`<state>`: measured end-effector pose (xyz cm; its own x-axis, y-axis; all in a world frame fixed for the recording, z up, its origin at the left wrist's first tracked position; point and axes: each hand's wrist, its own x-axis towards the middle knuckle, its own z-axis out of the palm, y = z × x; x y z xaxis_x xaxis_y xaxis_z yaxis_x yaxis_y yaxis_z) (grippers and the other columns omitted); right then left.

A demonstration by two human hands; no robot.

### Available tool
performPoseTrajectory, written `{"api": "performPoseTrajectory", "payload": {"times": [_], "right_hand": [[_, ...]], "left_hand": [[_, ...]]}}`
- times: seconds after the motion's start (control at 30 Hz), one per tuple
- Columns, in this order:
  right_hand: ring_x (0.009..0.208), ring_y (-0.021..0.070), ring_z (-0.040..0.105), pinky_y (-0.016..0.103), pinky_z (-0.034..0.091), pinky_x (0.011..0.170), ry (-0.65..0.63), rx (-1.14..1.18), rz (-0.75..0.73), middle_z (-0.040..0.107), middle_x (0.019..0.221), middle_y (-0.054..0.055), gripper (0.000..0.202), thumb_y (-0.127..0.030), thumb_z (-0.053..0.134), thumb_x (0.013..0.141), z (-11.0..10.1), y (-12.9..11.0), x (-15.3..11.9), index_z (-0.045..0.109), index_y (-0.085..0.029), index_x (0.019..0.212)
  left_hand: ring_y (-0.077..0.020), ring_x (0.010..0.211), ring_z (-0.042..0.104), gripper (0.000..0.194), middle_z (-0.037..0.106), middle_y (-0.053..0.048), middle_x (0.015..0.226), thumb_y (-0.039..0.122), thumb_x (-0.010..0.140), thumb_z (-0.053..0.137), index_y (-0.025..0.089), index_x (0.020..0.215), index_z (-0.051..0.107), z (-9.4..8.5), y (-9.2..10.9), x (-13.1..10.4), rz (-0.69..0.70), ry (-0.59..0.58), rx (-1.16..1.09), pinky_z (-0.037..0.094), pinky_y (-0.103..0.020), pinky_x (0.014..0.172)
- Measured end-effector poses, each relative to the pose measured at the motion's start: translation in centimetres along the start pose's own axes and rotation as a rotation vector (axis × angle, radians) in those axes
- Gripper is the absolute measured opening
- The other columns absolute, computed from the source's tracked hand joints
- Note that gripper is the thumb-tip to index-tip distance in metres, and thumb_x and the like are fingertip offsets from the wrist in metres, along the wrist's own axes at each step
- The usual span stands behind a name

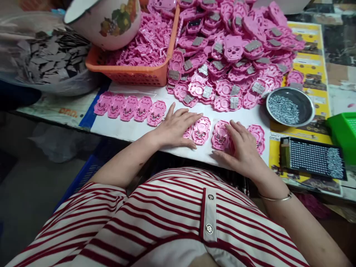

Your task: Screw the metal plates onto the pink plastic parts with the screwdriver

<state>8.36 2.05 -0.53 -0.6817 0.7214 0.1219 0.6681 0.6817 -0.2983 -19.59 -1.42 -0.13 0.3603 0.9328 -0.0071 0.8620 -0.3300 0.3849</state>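
Head view. Counter [338, 83]: near edge ran just before the person's striped shirt [169, 207]. White sheet [111, 128]: narrow bare strip along the near edge; small gap between the two hands.

Left hand [179, 126]: palm down, grip spread, one pink casing partly hidden beneath it; a second casing [201, 130] just beside the fingertips. Right hand [241, 142]: grip spread, thumb well apart from the fingers, above a mostly covered casing; another casing [220, 135] lay at its fingertips, one more [257, 138] on its far side. Bracelet [275, 198] on the right wrist.

Row of five casings [128, 108]: on the sheet, left of the left hand. Heap of pink casings [233, 48], many bearing grey plates: closed off the far side. Yellow printed sheet [274, 157]: at right, under the metal bowl and black tray.

Orange basket [130, 69]: held small pink parts [150, 40]; patterned enamel bowl [111, 29] above its left part, contents unseen. Clear container [63, 87]: grey flat pieces [55, 55]. Metal bowl [308, 109]: loose screws [283, 109]. Black tray [345, 174]: small metal pieces in rows, loose ones at right. Green bin [343, 128]: right margin, cut off.
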Motion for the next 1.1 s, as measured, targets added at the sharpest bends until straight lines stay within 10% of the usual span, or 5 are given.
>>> {"api": "performPoseTrajectory", "payload": {"times": [0.2, 0.67, 0.9, 1.1], "right_hand": [[0.147, 0.0403, 0.031, 0.06, 0.031, 0.116, 0.265, -0.091, 0.232, 0.033, 0.156, 0.025, 0.089, -0.066, 0.056, 0.084, 0.6, 3.2, -2.9, 0.033, -0.012, 0.15], [0.146, 0.0417, 0.033, 0.062, 0.033, 0.115, 0.173, -0.068, 0.357, 0.035, 0.154, 0.029, 0.089, -0.066, 0.053, 0.085, 1.2, 2.3, -3.0, 0.035, -0.007, 0.149], [0.144, 0.0388, 0.037, 0.056, 0.037, 0.113, 0.344, -0.175, 0.011, 0.039, 0.153, 0.024, 0.085, -0.057, 0.065, 0.083, 0.3, 1.7, -2.7, 0.034, -0.017, 0.151], [0.147, 0.0341, 0.034, 0.053, 0.031, 0.117, 0.114, -0.234, -0.451, 0.039, 0.156, 0.016, 0.067, -0.055, 0.056, 0.091, 0.5, -3.6, 2.6, 0.041, -0.024, 0.148]], "left_hand": [[-0.0368, 0.147, 0.026, 0.104, 0.035, -0.015, 0.159, 0.074, 0.073, 0.067, 0.024, 0.155, 0.028, 0.9, 0.7, 0.3, 0.026, -0.005, 0.006, -0.003, -0.064, 0.121], [-0.0394, 0.15, 0.021, 0.117, 0.025, -0.02, 0.162, 0.092, 0.061, 0.053, 0.024, 0.154, 0.03, 2.4, 0.1, 0.8, 0.089, 0.144, -0.031, 0.011, -0.062, 0.121], [-0.035, 0.148, 0.026, 0.106, 0.029, -0.013, 0.162, 0.094, 0.073, 0.032, 0.024, 0.153, 0.033, -2.6, -9.6, -6.7, -0.393, 0.52, 0.097, 0.008, -0.057, 0.122], [-0.0343, 0.146, 0.029, 0.086, 0.032, -0.011, 0.161, 0.08, 0.086, 0.029, 0.024, 0.149, 0.044, -4.6, -16.0, -11.6, -0.884, 0.604, 0.212, 0.009, -0.055, 0.122]]}}
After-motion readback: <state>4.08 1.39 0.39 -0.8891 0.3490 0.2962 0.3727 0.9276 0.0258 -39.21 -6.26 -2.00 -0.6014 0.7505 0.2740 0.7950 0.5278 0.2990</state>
